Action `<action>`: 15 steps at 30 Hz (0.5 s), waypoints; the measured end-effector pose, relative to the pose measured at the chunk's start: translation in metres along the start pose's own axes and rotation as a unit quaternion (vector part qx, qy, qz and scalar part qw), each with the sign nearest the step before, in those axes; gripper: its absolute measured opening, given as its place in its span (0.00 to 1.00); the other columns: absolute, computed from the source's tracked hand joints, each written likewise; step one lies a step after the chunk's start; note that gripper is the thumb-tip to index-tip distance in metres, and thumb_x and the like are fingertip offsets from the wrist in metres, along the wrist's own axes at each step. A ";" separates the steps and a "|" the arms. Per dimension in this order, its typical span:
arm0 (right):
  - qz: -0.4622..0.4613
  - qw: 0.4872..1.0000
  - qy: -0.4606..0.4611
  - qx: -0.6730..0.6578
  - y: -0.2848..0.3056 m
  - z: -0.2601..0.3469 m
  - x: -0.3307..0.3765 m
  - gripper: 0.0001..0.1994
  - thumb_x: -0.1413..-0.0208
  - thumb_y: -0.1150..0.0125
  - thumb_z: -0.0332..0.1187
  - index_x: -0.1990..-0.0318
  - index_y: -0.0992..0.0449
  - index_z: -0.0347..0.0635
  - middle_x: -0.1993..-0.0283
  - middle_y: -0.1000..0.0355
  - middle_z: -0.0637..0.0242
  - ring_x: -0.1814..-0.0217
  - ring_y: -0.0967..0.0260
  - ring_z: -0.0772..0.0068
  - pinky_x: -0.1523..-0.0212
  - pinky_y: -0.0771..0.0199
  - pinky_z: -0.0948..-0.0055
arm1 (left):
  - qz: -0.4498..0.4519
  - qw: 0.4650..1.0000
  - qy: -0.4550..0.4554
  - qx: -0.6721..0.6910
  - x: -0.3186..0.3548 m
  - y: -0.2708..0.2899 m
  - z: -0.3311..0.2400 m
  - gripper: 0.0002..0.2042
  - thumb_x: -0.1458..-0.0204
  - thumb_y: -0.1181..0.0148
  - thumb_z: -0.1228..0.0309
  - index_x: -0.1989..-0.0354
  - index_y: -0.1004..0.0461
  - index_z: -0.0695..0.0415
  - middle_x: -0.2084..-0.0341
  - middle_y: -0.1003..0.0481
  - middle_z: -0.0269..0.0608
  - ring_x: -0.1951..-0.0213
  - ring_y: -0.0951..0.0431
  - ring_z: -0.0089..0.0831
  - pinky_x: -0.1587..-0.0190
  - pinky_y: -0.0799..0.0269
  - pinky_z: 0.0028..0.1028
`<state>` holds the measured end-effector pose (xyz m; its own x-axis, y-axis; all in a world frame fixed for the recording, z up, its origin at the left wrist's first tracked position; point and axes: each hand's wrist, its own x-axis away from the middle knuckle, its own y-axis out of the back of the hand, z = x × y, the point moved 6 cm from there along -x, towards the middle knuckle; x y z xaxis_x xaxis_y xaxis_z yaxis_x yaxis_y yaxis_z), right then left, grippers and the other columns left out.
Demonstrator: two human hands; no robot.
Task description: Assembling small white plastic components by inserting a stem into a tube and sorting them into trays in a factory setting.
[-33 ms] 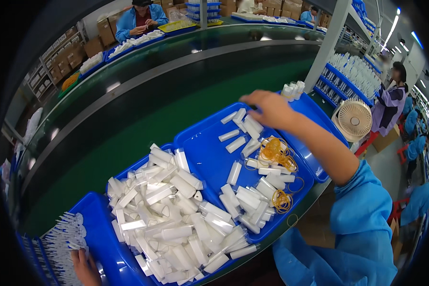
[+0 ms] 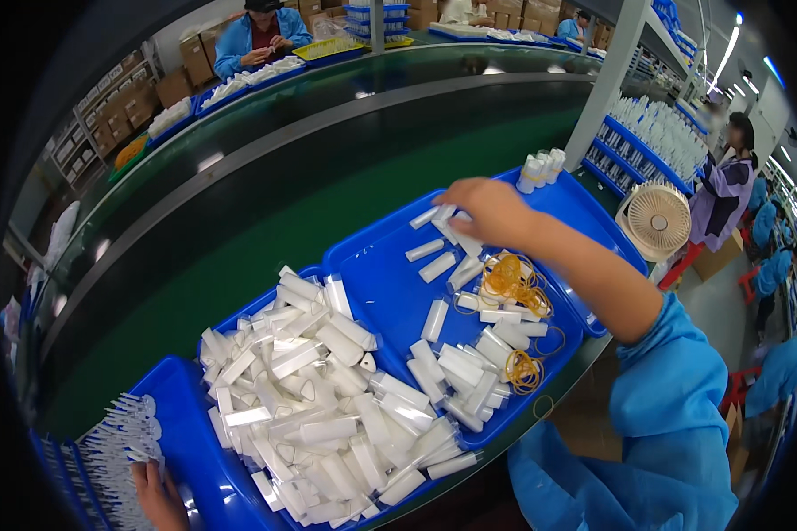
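Note:
My right hand (image 2: 487, 212) reaches over the far side of a blue tray (image 2: 363, 252), its bent fingers at several short white tubes (image 2: 438, 267) with clear ends. The thumb stands apart from the fingers, and part of the tubes is hidden beneath the hand. At the lower left, my left hand (image 2: 158, 503) has its fingertips on one of many thin white plastic parts (image 2: 124, 447) standing in rows; its thumb is out of sight. Between the hands, a heap of larger white clear-wrapped tubes (image 2: 319, 416) fills another blue tray.
Amber rubber bands (image 2: 509, 279) lie among the tubes. Banded upright white tubes (image 2: 540, 170) stand in a blue tray on the right, near a beige fan (image 2: 658, 221) and a metal post (image 2: 607, 88). A green conveyor belt (image 2: 195, 239) runs behind. Co-workers sit across it.
My right hand has moved slightly left and down onto the small tubes, uncovering more of the upright banded tubes. My left hand stays in place.

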<state>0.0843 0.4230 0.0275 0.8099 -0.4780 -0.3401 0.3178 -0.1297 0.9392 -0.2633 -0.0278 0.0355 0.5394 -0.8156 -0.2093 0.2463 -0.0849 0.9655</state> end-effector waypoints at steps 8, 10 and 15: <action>0.228 0.973 -0.011 0.022 -0.056 0.039 -0.031 0.17 0.57 0.42 0.33 0.56 0.28 0.45 0.61 0.28 0.57 0.57 0.30 0.58 0.58 0.30 0.63 | -0.197 0.958 0.009 0.208 0.034 0.075 -0.050 0.06 0.52 0.43 0.75 0.68 0.31 0.65 0.69 0.32 0.46 0.71 0.28 0.34 0.71 0.33 0.24; 0.146 0.989 0.038 -0.004 -0.058 0.034 -0.024 0.17 0.56 0.43 0.33 0.55 0.30 0.44 0.62 0.28 0.55 0.58 0.30 0.56 0.58 0.30 0.62 | -0.247 0.881 0.012 0.404 0.050 0.075 -0.061 0.06 0.51 0.44 0.76 0.67 0.33 0.63 0.67 0.32 0.44 0.71 0.29 0.29 0.71 0.33 0.23; 0.083 0.960 -0.041 -0.264 -0.005 0.092 -0.005 0.15 0.45 0.54 0.36 0.51 0.32 0.42 0.61 0.29 0.47 0.60 0.31 0.49 0.58 0.32 0.59 | -0.162 0.574 0.118 0.794 0.080 0.044 -0.117 0.11 0.54 0.46 0.78 0.62 0.39 0.59 0.67 0.33 0.43 0.66 0.30 0.31 0.64 0.31 0.27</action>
<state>0.0329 0.3462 0.0292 0.8360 -0.5242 -0.1620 0.4108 0.4022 0.8182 -0.1153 -0.0301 0.0435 0.8125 -0.5256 -0.2521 -0.5790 -0.7779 -0.2442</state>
